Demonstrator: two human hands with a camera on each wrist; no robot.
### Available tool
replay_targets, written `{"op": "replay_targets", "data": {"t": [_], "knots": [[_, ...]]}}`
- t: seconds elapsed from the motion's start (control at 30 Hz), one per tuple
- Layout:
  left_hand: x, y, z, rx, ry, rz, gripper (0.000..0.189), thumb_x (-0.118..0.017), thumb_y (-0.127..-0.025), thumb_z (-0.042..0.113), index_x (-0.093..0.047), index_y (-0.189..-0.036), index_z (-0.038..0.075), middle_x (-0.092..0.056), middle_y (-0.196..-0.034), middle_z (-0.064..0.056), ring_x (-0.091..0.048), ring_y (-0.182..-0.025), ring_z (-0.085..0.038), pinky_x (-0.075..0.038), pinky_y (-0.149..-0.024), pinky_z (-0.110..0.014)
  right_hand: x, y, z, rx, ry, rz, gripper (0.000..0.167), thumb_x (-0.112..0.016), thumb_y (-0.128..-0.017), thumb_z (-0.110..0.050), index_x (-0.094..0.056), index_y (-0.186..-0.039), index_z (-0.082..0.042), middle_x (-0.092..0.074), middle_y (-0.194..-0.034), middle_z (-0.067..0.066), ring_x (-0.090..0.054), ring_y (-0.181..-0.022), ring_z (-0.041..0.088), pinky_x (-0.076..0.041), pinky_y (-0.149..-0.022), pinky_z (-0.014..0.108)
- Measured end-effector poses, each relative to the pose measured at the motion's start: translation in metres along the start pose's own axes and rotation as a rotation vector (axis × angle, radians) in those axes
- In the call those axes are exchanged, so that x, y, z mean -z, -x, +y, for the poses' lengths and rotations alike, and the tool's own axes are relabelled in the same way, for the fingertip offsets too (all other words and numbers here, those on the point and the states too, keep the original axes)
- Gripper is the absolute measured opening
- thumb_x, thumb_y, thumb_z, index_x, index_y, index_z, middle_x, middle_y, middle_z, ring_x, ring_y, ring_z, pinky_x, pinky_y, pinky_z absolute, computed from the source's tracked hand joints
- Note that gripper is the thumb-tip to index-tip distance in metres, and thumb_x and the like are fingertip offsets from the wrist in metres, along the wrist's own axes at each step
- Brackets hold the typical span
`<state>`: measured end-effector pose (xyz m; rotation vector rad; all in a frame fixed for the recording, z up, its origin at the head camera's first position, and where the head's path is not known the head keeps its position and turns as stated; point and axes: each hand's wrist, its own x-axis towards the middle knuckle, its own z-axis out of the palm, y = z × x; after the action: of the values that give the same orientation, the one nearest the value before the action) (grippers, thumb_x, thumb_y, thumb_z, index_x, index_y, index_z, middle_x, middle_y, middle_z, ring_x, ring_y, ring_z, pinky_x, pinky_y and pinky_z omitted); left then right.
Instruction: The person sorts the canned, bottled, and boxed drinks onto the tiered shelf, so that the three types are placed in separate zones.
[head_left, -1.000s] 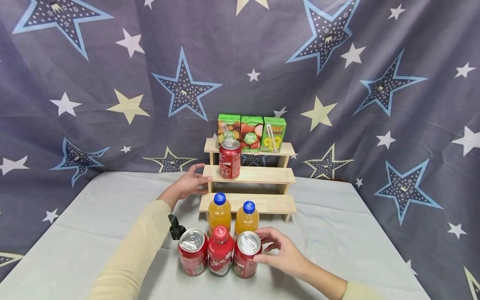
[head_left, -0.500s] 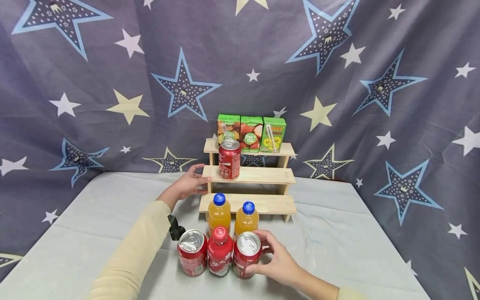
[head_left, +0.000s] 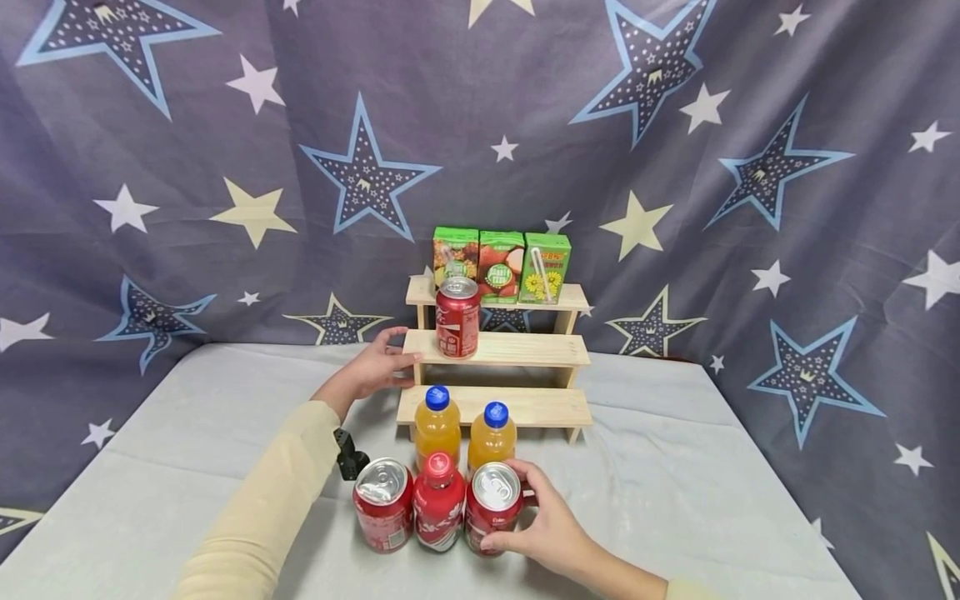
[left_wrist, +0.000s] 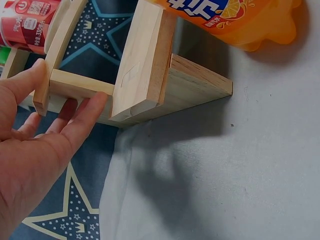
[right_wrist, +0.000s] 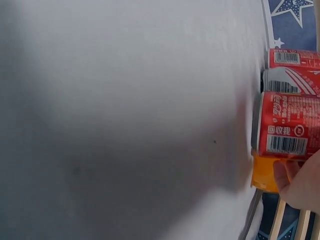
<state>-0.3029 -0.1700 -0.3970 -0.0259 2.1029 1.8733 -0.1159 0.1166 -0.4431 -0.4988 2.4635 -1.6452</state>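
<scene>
I have my right grip (head_left: pixel 551 527) curled round the nearest right-hand red can (head_left: pixel 491 505), upright on the counter (head_left: pixel 675 500) beside the red bottle (head_left: pixel 439 507). I expect smooth, slippery, dentable walls, hefty if full; hold mid-body. My left grip (head_left: pixel 375 367) pinches the wooden shelf (head_left: pixel 525 349).

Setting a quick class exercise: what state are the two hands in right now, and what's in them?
Left hand: open, fingers touching the left end of the wooden stand.
Right hand: closed around the rightmost red can.

Left hand (head_left: pixel 377 367) against wooden rack (head_left: pixel 525 405); right hand (head_left: pixel 552 527) round rightmost red can (head_left: pixel 487 515); juice boxes (head_left: pixel 501 268) on top
</scene>
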Motion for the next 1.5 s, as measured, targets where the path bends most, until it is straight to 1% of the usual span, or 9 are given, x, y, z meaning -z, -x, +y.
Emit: {"op": "replay_targets", "data": {"t": [0.2,0.47,0.67,0.87,1.1,1.3,1.4,1.5], "knots": [[0.0,0.0,-0.001,-0.002,-0.003,0.001,0.074,-0.055,-0.094,0.011,-0.005,-0.149,0.015,-0.024,-0.144,-0.031,-0.039,-0.128,-0.045,-0.05,-0.097,-0.049,-0.003,0.002,-0.001,0.011,0.007,0.027,0.078,-0.085,-0.065,-0.031,-0.044,-0.13,-0.017,-0.056,-0.118,-0.001,-0.051,-0.106,0.011,-0.049,-0.086,0.022],[0.001,-0.001,-0.001,0.001,0.0,0.0,0.074,-0.055,-0.094,0.012,-0.005,-0.149,0.015,-0.024,-0.145,-0.031,-0.038,-0.129,-0.044,-0.05,-0.098,-0.049,-0.001,0.003,-0.001,0.03,0.014,0.013,0.073,-0.085,-0.066,-0.029,-0.047,-0.128,-0.02,-0.056,-0.116,-0.003,-0.051,-0.104,0.009,-0.048,-0.086,0.022],[0.001,-0.001,0.0,-0.002,-0.003,-0.003,0.074,-0.055,-0.094,0.012,-0.005,-0.149,0.015,-0.024,-0.144,-0.031,-0.039,-0.129,-0.045,-0.05,-0.098,-0.049,0.003,0.008,-0.003,0.016,0.027,0.022,0.073,-0.085,-0.067,-0.03,-0.047,-0.129,-0.02,-0.055,-0.119,-0.003,-0.051,-0.107,0.009,-0.05,-0.09,0.023],[0.0,0.0,0.001,-0.008,0.002,-0.005,0.072,-0.054,-0.095,0.011,-0.005,-0.148,0.015,-0.026,-0.143,-0.031,-0.04,-0.128,-0.044,-0.05,-0.097,-0.049,0.01,0.012,-0.004,-0.007,-0.002,0.038,0.073,-0.085,-0.067,-0.028,-0.048,-0.13,-0.021,-0.055,-0.118,-0.002,-0.051,-0.109,0.011,-0.051,-0.091,0.024],[0.001,0.0,-0.001,0.005,-0.005,0.004,0.073,-0.054,-0.094,0.011,-0.006,-0.148,0.016,-0.026,-0.143,-0.03,-0.041,-0.127,-0.045,-0.051,-0.096,-0.048,0.019,0.016,-0.005,-0.007,-0.011,0.086,0.074,-0.086,-0.064,-0.025,-0.05,-0.128,-0.018,-0.055,-0.116,-0.001,-0.052,-0.106,0.008,-0.052,-0.09,0.022],[0.001,-0.001,-0.002,-0.009,0.0,-0.004,0.073,-0.054,-0.094,0.012,-0.005,-0.149,0.015,-0.025,-0.143,-0.031,-0.04,-0.127,-0.045,-0.05,-0.097,-0.048,0.03,0.019,-0.008,0.047,0.001,0.164,0.073,-0.087,-0.062,-0.019,-0.052,-0.126,-0.017,-0.058,-0.114,-0.001,-0.054,-0.103,0.006,-0.053,-0.088,0.023],[0.001,-0.001,-0.002,-0.01,-0.003,-0.005,0.074,-0.054,-0.095,0.012,-0.005,-0.149,0.016,-0.024,-0.143,-0.031,-0.04,-0.127,-0.045,-0.05,-0.097,-0.049,0.036,0.019,-0.009,0.066,0.019,0.197,0.073,-0.087,-0.063,-0.018,-0.052,-0.126,-0.013,-0.058,-0.115,0.0,-0.054,-0.102,0.004,-0.054,-0.086,0.023],[0.001,0.0,-0.001,-0.009,-0.004,-0.005,0.073,-0.054,-0.095,0.012,-0.004,-0.149,0.016,-0.025,-0.143,-0.031,-0.04,-0.127,-0.045,-0.05,-0.097,-0.049,0.043,0.019,-0.01,0.05,0.029,0.231,0.075,-0.087,-0.062,-0.017,-0.051,-0.127,-0.012,-0.059,-0.116,0.0,-0.053,-0.103,0.004,-0.054,-0.086,0.023]]}}
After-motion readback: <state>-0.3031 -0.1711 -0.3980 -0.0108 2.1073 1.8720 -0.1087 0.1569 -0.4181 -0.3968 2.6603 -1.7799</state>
